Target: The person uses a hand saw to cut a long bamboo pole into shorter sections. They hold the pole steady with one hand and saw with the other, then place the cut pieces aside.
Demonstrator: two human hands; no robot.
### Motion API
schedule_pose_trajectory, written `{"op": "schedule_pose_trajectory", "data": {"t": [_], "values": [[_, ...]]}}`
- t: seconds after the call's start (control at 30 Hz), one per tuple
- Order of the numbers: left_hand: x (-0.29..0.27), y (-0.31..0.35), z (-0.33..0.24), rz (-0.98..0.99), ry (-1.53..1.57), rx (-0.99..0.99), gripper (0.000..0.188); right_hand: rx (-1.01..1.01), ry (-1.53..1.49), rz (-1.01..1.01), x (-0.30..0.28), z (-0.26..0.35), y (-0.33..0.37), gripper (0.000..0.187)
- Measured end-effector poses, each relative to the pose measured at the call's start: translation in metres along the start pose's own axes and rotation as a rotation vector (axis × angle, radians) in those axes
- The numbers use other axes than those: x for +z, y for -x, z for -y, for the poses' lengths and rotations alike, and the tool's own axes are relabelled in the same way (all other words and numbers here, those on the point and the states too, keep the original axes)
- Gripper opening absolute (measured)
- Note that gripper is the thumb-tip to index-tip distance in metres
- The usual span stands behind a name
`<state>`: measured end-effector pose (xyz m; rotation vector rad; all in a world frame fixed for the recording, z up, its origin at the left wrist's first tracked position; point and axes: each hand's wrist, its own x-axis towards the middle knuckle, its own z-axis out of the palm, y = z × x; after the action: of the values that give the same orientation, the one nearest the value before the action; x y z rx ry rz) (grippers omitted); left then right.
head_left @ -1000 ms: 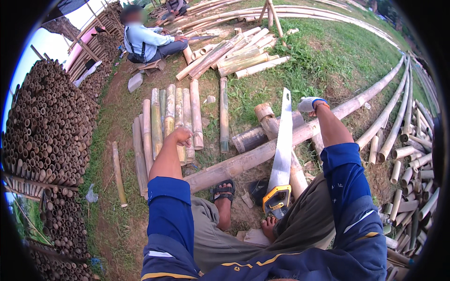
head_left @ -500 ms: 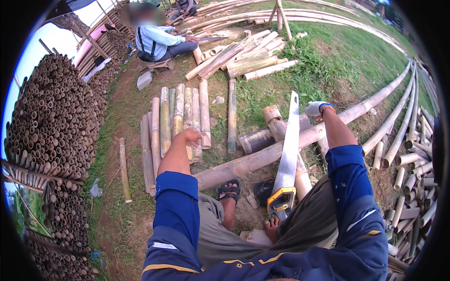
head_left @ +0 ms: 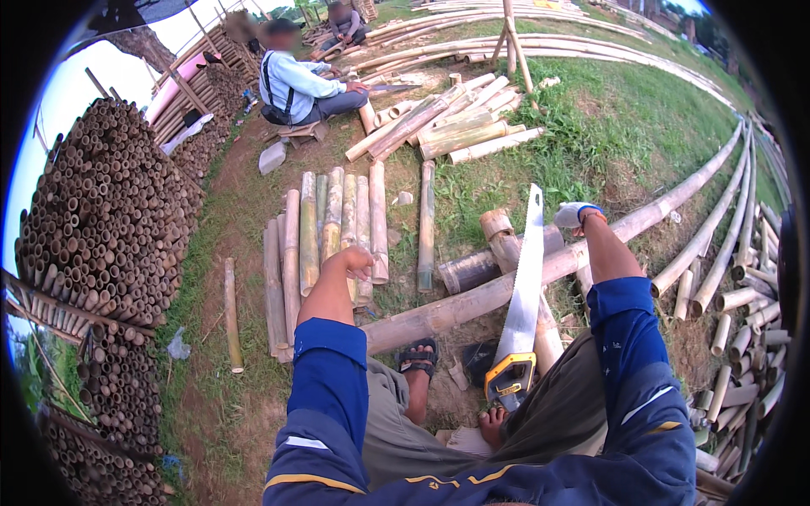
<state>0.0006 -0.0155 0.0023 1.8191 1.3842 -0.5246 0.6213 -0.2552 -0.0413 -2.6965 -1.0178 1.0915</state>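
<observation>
My bare left hand [head_left: 358, 262] is held up with its fingers curled in, in front of the upright-looking row of cut bamboo pieces [head_left: 334, 211]; nothing shows in it. A white glove with a blue cuff covers my right hand [head_left: 577, 216], its fingers also curled, just beyond the long bamboo pole [head_left: 439, 315]. That pole slants across in front of my legs, over another bamboo length [head_left: 499, 232]. Between my knees a handsaw stands blade-up, its yellow-and-black handle [head_left: 510, 377] near my foot and its silver blade [head_left: 523, 295] crossing in front of the pole. Neither hand touches the saw.
A tall stack of bamboo [head_left: 101, 228] rises at left. Cut pieces [head_left: 751, 337] lie heaped at right, near long curved-looking poles [head_left: 704, 202]. Farther off, a seated person [head_left: 295, 84] holds a saw beside more bamboo pieces [head_left: 439, 118]. One short bamboo piece [head_left: 231, 316] lies alone at left.
The view has shifted slightly, so the scene sits lower and more to the right. Both hands stay raised and curled, and the saw still leans between my knees.
</observation>
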Motion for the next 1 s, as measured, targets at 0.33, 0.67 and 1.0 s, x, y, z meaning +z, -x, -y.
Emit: {"op": "schedule_pose_trajectory", "data": {"t": [0.33,0.67,1.0], "values": [[-0.004,-0.015,0.020,0.018,-0.010,-0.033,0.037,-0.078,-0.078,0.031,-0.001,0.041,0.067,0.032],[0.004,-0.015,0.018,0.027,0.010,-0.017,0.034,-0.104,-0.133,-0.075,-0.012,0.001,0.061,0.035],[0.027,-0.032,-0.060,0.052,-0.007,0.220,0.031,0.399,-0.077,-0.007,-0.067,-0.180,-0.014,0.061]]}}
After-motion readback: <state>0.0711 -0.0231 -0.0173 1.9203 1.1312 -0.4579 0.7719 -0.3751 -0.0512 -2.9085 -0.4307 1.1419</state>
